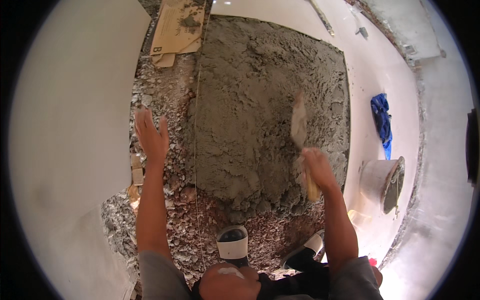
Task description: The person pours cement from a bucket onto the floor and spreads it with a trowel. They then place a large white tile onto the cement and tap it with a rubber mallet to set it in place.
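Note:
My right hand (pixel 318 167) is closed round the wooden handle of a trowel (pixel 299 122). The trowel's blade points away from me over the right part of a grey bed of wet mortar (pixel 245 110), blurred by motion; whether it touches the mortar I cannot tell. The mortar surface is rough and lumpy, with a ragged near edge. Out to the left, my left hand (pixel 152 134) is held with its fingers stretched and nothing in it, above the gravel strip beside the mortar. A thin taut string (pixel 197 135) runs along the mortar's left side.
Pale slabs flank the work, one at left (pixel 75 115) and one at right (pixel 370 75). On the right one are a blue cloth (pixel 381 122) and a tipped bucket (pixel 376 177) with mortar inside. Torn cardboard (pixel 176 30) lies at the far left. Gravel (pixel 175 220) surrounds my sandalled feet.

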`<state>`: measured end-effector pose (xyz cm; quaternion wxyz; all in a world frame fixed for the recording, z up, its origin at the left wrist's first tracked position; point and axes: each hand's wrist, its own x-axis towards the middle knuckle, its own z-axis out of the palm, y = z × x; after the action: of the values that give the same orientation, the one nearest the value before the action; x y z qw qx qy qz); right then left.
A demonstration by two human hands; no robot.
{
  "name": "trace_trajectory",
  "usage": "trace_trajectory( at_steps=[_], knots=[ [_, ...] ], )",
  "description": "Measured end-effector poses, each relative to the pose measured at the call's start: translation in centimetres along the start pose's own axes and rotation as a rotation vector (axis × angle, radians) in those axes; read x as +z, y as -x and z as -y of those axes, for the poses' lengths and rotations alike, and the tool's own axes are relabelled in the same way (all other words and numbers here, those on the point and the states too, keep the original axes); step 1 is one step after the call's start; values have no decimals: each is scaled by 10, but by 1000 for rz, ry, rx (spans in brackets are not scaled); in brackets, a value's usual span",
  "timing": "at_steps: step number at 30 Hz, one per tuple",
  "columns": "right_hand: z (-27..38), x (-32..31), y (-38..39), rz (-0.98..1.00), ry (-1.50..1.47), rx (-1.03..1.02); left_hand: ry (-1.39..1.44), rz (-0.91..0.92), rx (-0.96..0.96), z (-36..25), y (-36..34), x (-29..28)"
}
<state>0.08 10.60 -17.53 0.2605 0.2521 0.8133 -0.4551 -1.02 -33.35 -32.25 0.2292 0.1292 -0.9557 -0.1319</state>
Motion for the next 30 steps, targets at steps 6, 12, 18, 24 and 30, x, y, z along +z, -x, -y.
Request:
trace_trajectory(
  at_steps=[6,12,18,24,30],
  knots=[
    [48,-7,-47,-277,-192,85,-219,198,-168,9,-59,56],
    [100,32,-111,-155,-237,116,-378,325,-209,2,-58,57],
    [221,139,-152,84,-186,-45,-358,365,-227,-1,-62,53],
    [250,143,-134,98,29,-59,-380,451,-270,-3,-67,50],
    [240,169,-174,55,568,-476,-356,506,-308,-4,-69,48]
  ],
)
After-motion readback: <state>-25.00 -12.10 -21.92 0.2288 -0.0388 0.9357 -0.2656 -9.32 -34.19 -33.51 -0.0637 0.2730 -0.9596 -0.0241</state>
